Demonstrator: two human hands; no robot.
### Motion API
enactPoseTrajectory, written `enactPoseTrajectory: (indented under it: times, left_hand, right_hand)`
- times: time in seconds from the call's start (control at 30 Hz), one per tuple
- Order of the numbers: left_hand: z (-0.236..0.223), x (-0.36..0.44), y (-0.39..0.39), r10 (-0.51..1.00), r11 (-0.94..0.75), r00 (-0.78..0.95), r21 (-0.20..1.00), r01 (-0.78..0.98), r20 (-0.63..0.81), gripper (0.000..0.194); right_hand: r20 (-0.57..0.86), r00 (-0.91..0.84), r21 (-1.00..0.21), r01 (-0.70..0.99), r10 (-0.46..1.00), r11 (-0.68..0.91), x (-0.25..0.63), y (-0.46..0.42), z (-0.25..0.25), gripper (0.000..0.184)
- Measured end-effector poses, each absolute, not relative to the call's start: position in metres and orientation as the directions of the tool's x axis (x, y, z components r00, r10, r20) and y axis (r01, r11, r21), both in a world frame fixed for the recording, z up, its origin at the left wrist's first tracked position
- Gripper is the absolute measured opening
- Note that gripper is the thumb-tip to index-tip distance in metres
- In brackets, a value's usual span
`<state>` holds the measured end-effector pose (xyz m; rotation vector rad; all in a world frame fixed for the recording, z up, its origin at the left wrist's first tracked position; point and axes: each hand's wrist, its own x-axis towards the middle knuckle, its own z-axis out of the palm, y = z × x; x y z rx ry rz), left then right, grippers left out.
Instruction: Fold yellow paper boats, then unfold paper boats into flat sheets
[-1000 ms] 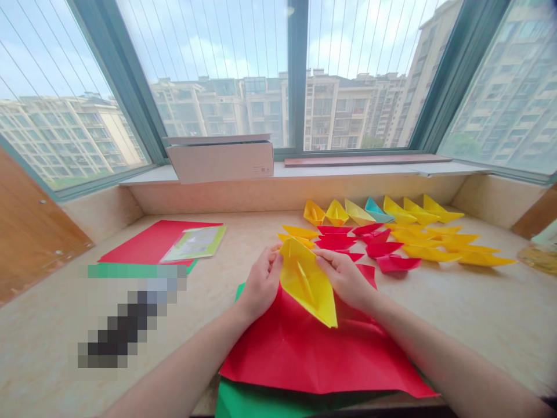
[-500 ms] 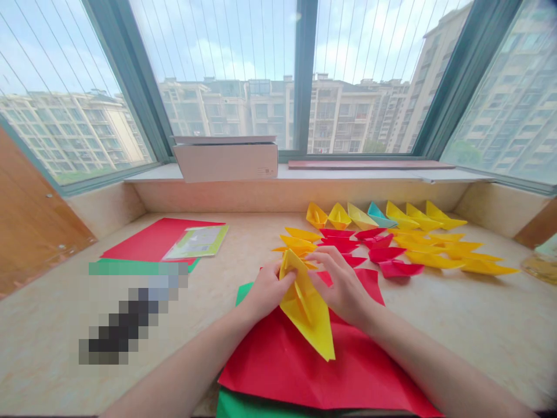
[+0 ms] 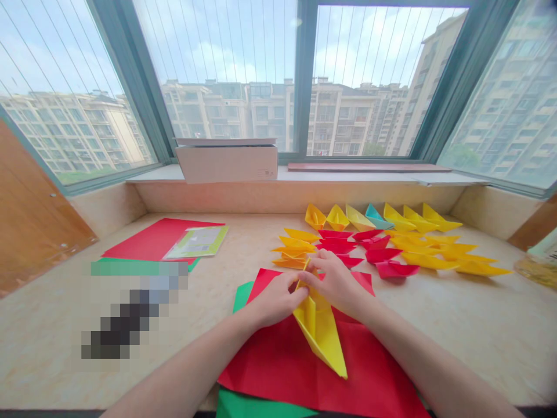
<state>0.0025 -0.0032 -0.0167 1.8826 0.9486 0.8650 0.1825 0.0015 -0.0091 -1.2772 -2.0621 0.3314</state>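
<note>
Between my hands is a yellow folded paper boat (image 3: 322, 328), its near tip pointing down towards me and its middle ridge standing up. My left hand (image 3: 281, 299) pinches the boat's left side near the far end. Over that far end, my right hand (image 3: 333, 278) grips the paper with thumb and fingers, partly covering it. Beneath lies a creased red paper sheet (image 3: 270, 360), on top of a green sheet (image 3: 261, 405) that shows at its edges.
Rows of folded boats stand beyond my hands: yellow boats (image 3: 429, 259), red boats (image 3: 383, 255) and a blue boat (image 3: 378, 216). At left lie red paper (image 3: 152, 238), a clear-and-green packet (image 3: 198, 241) and a blurred-out dark object (image 3: 130, 316). A white box (image 3: 226, 162) sits on the sill.
The yellow boat has been spread wider and turned, its near tip shifting right and towards me. My right hand's fingers have moved in from the side to close on its far end.
</note>
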Motion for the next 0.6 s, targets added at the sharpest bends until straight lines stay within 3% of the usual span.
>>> enactPoseTrajectory:
  times: [0.13, 0.37, 0.5, 0.6]
  left_hand:
    - [-0.012, 0.001, -0.002, 0.823, -0.364, 0.538, 0.896, 0.254, 0.182, 0.03]
    - [-0.008, 0.001, -0.001, 0.849, -0.347, 0.484, 0.914, 0.208, 0.212, 0.027]
    - [-0.009, 0.002, 0.0, 0.858, -0.296, 0.486, 0.935, 0.197, 0.169, 0.028]
    - [-0.012, 0.002, 0.002, 0.858, -0.221, 0.499, 0.964, 0.148, 0.121, 0.031]
  right_hand:
    - [0.391, -0.317, -0.634, 0.588, 0.864, 0.502, 0.193, 0.006, -0.006, 0.032]
    - [0.364, -0.341, -0.698, 0.516, 0.867, 0.496, 0.193, 0.002, -0.002, 0.018]
    - [0.398, -0.262, -0.755, 0.45, 0.879, 0.476, 0.192, 0.001, 0.0, 0.014]
    - [0.397, -0.175, -0.847, 0.309, 0.901, 0.433, 0.193, 0.001, 0.005, 0.014]
